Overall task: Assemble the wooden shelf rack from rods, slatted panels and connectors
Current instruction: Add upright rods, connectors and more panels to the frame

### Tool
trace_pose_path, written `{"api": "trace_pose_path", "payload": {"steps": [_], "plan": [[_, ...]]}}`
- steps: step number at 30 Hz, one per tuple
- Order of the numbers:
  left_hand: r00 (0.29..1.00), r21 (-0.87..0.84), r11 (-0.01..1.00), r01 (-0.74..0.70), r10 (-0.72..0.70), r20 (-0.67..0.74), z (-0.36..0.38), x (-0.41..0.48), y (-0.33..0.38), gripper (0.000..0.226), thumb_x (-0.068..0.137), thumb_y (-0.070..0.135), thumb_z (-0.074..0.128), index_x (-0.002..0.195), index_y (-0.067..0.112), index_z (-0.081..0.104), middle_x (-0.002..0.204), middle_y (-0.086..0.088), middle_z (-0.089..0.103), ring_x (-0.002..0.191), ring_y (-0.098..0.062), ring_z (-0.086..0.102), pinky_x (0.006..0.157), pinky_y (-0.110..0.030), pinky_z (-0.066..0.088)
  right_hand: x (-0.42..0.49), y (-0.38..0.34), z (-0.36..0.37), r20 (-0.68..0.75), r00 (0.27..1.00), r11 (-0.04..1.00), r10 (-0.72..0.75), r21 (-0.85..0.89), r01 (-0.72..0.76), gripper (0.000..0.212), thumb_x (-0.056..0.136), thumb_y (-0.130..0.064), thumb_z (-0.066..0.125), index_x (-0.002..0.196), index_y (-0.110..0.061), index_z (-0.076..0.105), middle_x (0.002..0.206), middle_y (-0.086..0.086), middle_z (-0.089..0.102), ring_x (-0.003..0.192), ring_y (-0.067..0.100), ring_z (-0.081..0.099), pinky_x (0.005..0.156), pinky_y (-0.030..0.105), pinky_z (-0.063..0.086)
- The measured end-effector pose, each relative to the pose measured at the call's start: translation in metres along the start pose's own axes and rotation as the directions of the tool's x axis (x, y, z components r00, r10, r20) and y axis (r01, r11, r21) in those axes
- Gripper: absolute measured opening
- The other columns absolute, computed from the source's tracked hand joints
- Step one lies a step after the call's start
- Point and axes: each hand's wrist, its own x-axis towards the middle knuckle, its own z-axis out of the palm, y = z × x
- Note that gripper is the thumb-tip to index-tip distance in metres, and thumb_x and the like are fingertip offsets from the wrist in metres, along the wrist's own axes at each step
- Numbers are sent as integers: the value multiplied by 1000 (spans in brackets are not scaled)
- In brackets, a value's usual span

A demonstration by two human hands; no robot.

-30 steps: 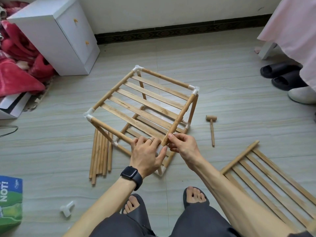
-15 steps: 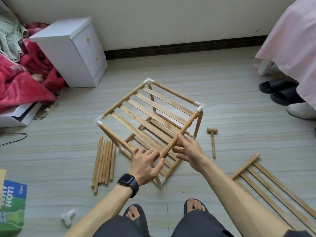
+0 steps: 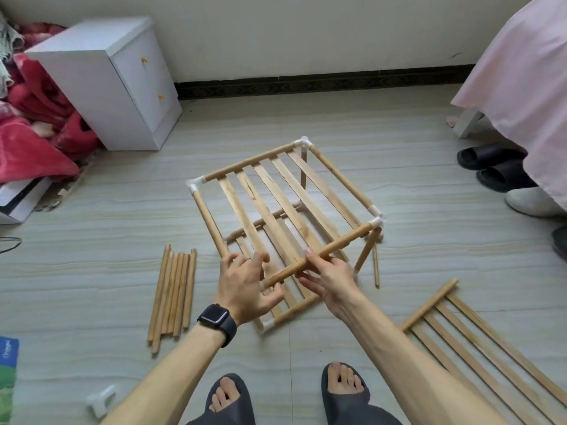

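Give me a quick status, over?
Both hands on rack: left hand at near corner, right hand gripping front rod. Rack half built. Nothing in the way.

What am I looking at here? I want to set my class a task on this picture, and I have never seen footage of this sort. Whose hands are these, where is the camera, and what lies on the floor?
There is no machine here. A person wears one wide-angle camera on the head, looking forward and down, so you see their own arms and sandalled feet.

They are building a wooden shelf rack: round rods joined at the corners by white connectors, with a slatted panel on top and another below.

The left hand, with a dark watch on its wrist, is at the near corner. The right hand has its grip on the front rod.

On the tiled floor lie a bundle of spare rods, a spare slatted panel, and a loose white connector. A white cabinet stands by the wall.
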Motion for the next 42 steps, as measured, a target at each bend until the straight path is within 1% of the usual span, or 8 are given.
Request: {"api": "trace_pose_path", "payload": {"steps": [7, 13, 17, 21, 24, 27, 34, 42], "plan": [[979, 73, 981, -181, 187, -85, -3, 3, -36, 49, 89, 60, 50, 92, 15, 67, 59, 2, 55, 57, -23, 54, 77, -43, 46, -5, 28, 29, 0, 1000, 998, -25, 60, 25, 32, 94, -22, 74, 109, 4, 63, 104, 23, 74, 93, 30, 77, 77, 37, 62], [948, 277, 908, -315, 313, 52, -27, 4, -84, 49, 102, 60, 24, 110, 25, 57, 74, -5, 56, 63, -23, 50, 59, -32, 43, -12, 15, 8, 275, 959, 926, 61, -375, 48, 29, 95, -34, 72, 110, -9, 72, 97, 4, 79, 89, 20, 77, 77, 30, 61], [982, 332, 924, -189, 186, 41, -40, 2, -93, 48, 104, 50, 22, 114, 24, 62, 88, -11, 63, 77, -30, 56, 71, -45, 52, -19, 23, -57, 69, 995, 906, -74, -412, 96, 27, 94, -38, 71, 100, -11, 72, 94, 6, 77, 80, 20, 76, 67, 26, 58], [998, 348, 936, -51, 35, 52, -43, 6, -69, 40, 89, 40, 59, 124, 20, 65, 126, -18, 60, 119, -35, 52, 92, -54, 49, -20, 24, -117, -135, 958, 834, -255, -531, 147, 37, 83, -41, 81, 101, -15, 62, 100, 7, 69, 88, 21, 70, 75, 37, 59], [960, 263, 931, -254, 211, 182, -36, 20, -17, 61, 83, 46, 68, 136, 20, 54, 139, -12, 51, 127, -30, 47, 102, -53, 46, -14, 21, -117, -26, 961, 758, -275, -621, 201, 58, 76, -51, 85, 121, -27, 57, 118, -10, 64, 108, 9, 63, 93, 37, 54], [893, 193, 897, -399, 332, 305, -21, 42, 47, 59, 91, 60, 48, 138, 23, 51, 143, -4, 50, 136, -25, 39, 115, -44, 31, -7, 22, -92, 93, 962, 698, -258, -671, 252, 63, 72, -65, 80, 123, -36, 56, 120, -21, 61, 113, -2, 56, 97, 26, 46], [773, 254, 877, -409, 185, 607, -6, 97, 93, 51, 103, 56, 29, 112, 26, 69, 120, 3, 65, 127, -19, 44, 111, -47, 25, 9, 35, -72, 83, 911, 624, -405, -703, 342, 45, 77, -74, 59, 98, -34, 63, 95, -15, 72, 94, -1, 66, 84, 30, 55], [809, 118, 931, -346, 232, 540, 3, 82, 68, 46, 103, 55, 32, 118, 22, 60, 129, 4, 57, 130, -18, 35, 105, -38, 38, 20, 48, -92, 214, 810, 454, -547, -736, 502, 33, 96, -58, 51, 121, -39, 59, 100, -13, 68, 94, 11, 64, 77, 30, 49]]}}
